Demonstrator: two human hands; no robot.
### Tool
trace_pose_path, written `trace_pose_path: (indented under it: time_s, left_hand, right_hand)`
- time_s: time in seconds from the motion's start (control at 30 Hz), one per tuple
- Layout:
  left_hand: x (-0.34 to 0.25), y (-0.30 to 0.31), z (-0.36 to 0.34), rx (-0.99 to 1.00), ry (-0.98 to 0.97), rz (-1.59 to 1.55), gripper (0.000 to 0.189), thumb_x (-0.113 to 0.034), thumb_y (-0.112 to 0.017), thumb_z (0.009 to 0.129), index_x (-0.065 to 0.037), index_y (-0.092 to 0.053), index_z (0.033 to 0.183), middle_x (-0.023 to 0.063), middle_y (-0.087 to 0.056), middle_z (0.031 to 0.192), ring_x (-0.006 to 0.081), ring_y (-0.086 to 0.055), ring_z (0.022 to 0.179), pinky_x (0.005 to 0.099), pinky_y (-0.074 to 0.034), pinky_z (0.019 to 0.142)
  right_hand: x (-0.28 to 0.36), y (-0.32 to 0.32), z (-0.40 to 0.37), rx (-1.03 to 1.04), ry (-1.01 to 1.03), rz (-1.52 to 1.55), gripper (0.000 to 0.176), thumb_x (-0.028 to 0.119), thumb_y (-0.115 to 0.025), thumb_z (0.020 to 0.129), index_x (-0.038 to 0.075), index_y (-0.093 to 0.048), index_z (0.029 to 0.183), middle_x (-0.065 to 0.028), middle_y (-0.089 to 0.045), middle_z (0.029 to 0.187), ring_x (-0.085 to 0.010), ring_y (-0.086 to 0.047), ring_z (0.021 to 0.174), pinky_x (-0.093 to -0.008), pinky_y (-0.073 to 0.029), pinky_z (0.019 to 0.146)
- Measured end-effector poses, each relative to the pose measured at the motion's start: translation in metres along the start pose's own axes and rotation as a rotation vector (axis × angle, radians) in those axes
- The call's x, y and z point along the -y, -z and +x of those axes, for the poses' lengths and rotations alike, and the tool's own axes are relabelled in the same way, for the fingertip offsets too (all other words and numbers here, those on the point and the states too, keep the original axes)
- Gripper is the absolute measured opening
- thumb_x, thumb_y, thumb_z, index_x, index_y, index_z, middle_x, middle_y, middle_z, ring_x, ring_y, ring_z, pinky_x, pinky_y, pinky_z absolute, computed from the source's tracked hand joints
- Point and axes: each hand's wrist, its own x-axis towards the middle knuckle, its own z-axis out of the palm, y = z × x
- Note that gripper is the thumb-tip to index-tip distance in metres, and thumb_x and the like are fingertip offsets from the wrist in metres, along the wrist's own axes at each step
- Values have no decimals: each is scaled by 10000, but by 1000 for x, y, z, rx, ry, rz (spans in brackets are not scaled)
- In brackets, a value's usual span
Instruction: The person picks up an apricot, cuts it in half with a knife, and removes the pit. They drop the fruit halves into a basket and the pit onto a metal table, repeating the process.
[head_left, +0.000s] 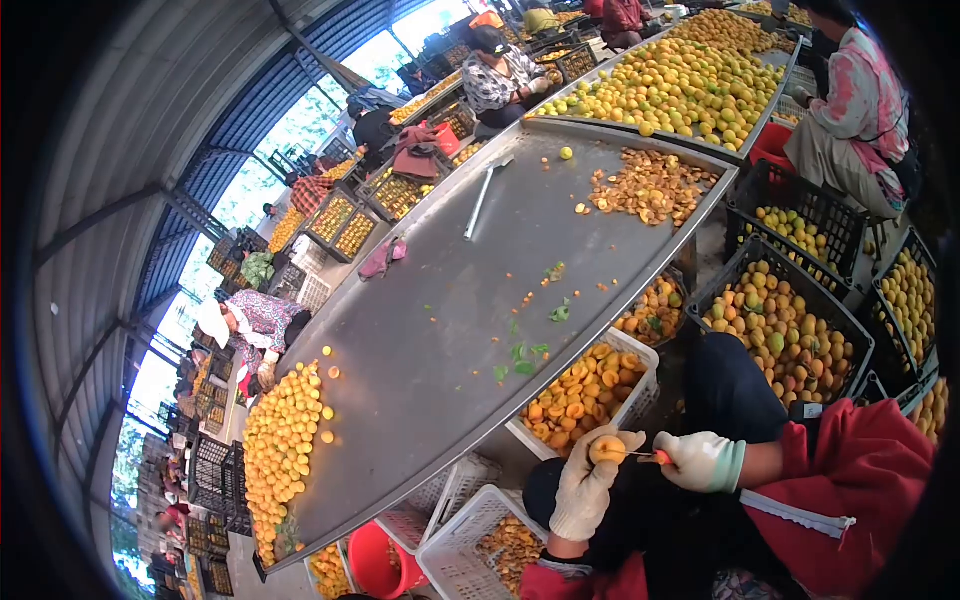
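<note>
My left hand [583,492], in a pale knit glove, has its fingers closed round a yellow-orange apricot [606,449]. In my right hand [703,463], gloved in white with a green cuff, is a thin metal-shafted tool with an orange-red handle [662,457]. The shaft points left and its tip meets the apricot's side. Just beyond the left hand stands a white crate [648,385] of opened apricots [585,395]. Closer to me, another white crate [440,560] holds small brownish-orange pieces [512,548].
A metal table [420,330] slopes across the view, with apricots [280,440] piled at its lower left and scraps [650,187] at its upper right. Black crates of apricots [785,325] stand at right. A red bucket [375,560] sits below the table. Several people work around.
</note>
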Motion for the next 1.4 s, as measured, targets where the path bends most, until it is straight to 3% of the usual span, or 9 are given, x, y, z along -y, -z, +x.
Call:
trace_pose_path:
  time_s: [0.37, 0.43, 0.53, 0.63, 0.73, 0.93, 1.27, 1.33, 1.4]
  left_hand:
    - [37, -24, 20, -57, 85, -786, 496, -355, -584, 952, 3, -489, 1282, 119, -611, 1178, 302, -520, 1208, 436, -328, 1095]
    - [37, 2, 18, -208, 307, -126, 403, -221, -539, 977, 4, -474, 1305, 121, -626, 1150, 271, -572, 1127, 397, -403, 1045]
    - [17, -1, 17, -65, 78, 343, 334, -169, -483, 996, 14, -471, 1275, 135, -650, 1105, 207, -601, 1048, 315, -436, 981]
    - [31, -7, 16, -107, -8, 103, 388, -294, -492, 1011, 5, -474, 1259, 144, -655, 1107, 217, -600, 1070, 327, -431, 985]
    - [50, -21, 21, -43, -9, -805, 566, -502, -481, 967, -17, -508, 1257, 115, -627, 1186, 294, -532, 1215, 429, -371, 1045]
    - [53, -15, 19, -45, 113, -863, 592, -482, -457, 982, 11, -470, 1309, 97, -603, 1187, 273, -476, 1245, 459, -329, 1089]
    - [28, -2, 19, -171, 68, 240, 492, -376, -477, 1012, -5, -468, 1336, 86, -611, 1094, 186, -602, 966, 284, -469, 913]
    - [46, -12, 21, -236, 85, 96, 475, -383, -502, 999, 5, -507, 1273, 115, -641, 1066, 207, -616, 990, 264, -465, 899]
    - [57, -27, 24, -142, 129, -758, 591, -491, -554, 931, 24, -527, 1218, 189, -652, 1073, 353, -575, 1086, 465, -368, 1044]
  right_hand:
    - [-6, -3, -3, -51, -108, 6, 253, 190, -585, 856, 6, -489, 998, -193, -589, 611, -397, -615, 586, -490, -483, 532]
    - [-4, 7, 0, 33, -164, -41, 225, 208, -585, 856, 16, -532, 960, -206, -602, 629, -400, -630, 611, -492, -495, 558]
    - [-9, 2, 3, 21, -175, -33, 215, 212, -584, 856, 35, -530, 965, -216, -623, 677, -403, -646, 668, -494, -504, 590]
    - [-8, -8, 4, -27, -153, -7, 213, 203, -582, 861, 37, -514, 977, -218, -619, 688, -414, -636, 681, -497, -500, 597]
    - [-7, -19, 0, -125, -162, 92, 208, 192, -578, 866, 39, -501, 984, -223, -613, 695, -424, -624, 678, -503, -493, 597]
    - [-8, -15, -1, -181, -221, 41, 206, 188, -585, 862, 38, -511, 982, -221, -613, 691, -420, -624, 666, -506, -491, 593]
    - [-7, -3, -3, 1, -210, 32, 220, 206, -561, 877, 13, -509, 969, -214, -616, 679, -411, -631, 664, -490, -498, 611]
    - [-9, -11, -2, -70, -200, 76, 229, 199, -566, 873, 13, -500, 988, -215, -617, 684, -411, -633, 671, -493, -500, 614]
    - [-11, -21, -3, -100, -202, 97, 243, 188, -571, 868, 3, -486, 1001, -215, -617, 681, -412, -630, 654, -492, -500, 593]
